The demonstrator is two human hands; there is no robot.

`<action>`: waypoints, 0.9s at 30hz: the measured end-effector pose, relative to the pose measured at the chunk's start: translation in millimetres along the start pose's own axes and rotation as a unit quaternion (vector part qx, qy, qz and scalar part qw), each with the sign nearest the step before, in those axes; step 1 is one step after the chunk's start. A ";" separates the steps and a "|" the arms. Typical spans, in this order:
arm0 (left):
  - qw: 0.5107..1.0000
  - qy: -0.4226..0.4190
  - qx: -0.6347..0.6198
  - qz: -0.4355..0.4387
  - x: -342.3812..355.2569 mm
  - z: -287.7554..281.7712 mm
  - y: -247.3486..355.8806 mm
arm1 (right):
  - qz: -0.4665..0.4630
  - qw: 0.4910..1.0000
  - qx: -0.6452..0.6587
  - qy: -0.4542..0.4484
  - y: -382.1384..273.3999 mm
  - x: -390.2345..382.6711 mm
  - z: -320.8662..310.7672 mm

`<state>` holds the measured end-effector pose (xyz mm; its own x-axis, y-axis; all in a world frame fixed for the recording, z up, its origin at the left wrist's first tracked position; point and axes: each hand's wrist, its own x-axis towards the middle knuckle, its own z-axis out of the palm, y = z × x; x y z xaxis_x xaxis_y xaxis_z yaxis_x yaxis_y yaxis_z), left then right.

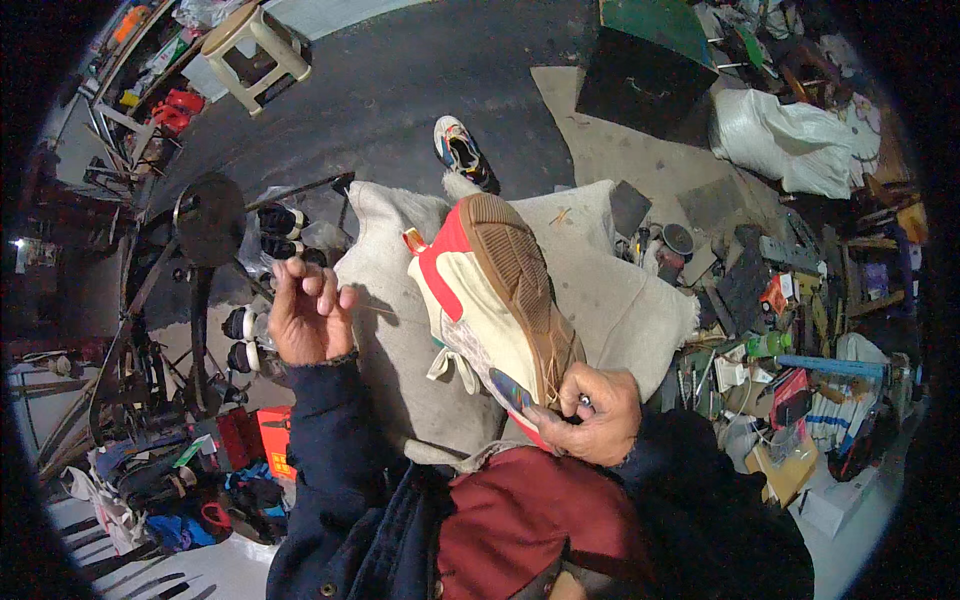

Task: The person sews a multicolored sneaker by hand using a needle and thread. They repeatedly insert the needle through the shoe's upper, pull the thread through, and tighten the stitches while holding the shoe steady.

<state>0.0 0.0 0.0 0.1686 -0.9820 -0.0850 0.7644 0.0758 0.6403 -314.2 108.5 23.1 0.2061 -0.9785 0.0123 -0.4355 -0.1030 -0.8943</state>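
Shoe (490, 285) tipped on its side across a cloth-covered lap, sole edge turned up

The cream and red shoe lies above the pale cloth (635, 310) spread over the seated person's lap, heel far, toe near. It is rolled so that the brown sole (512, 262) faces up and to the right, probably to bring the seam between sole and upper into plain sight. With the toe close to the body, that end sits within easy reach of the right hand (600, 418).

The right fingers are curled closed around a small dark object (585, 401) with a shiny end; the thumb lies against the toe, which seems to steady the shoe there. What the object is, I cannot tell.

The left hand (312, 325) is raised to the left of the shoe, well apart from it, fingers loosely bent. A faint thin line shows beside the fingertips, perhaps thread; whether they pinch it is too fine to tell.

The cloth likely shields the clothes and pads the shoe. The laces (455, 370) hang on the left, away from the sole edge. Another shoe (463, 150) is on the floor beyond the cloth; a black metal stand (208, 225) is at the left, and tools and scraps crowd the right.
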 end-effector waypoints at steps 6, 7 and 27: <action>0.994 0.025 0.104 -0.031 38.1 -22.8 -9.4 | -0.055 0.998 0.021 0.026 9.1 3.1 0.9; 0.987 0.086 0.131 -0.023 48.8 -34.2 -10.6 | -0.063 0.998 0.016 0.026 10.1 4.0 0.0; 0.893 0.342 0.290 0.050 133.5 -161.5 17.6 | -0.089 0.992 -0.013 -0.084 9.3 18.4 -8.9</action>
<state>136.5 -101.8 -123.3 0.7096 -0.6258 -0.3238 0.3069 -0.1392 0.9415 -322.3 87.9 19.1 0.4232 -0.9013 0.0920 -0.4018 -0.2777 -0.8726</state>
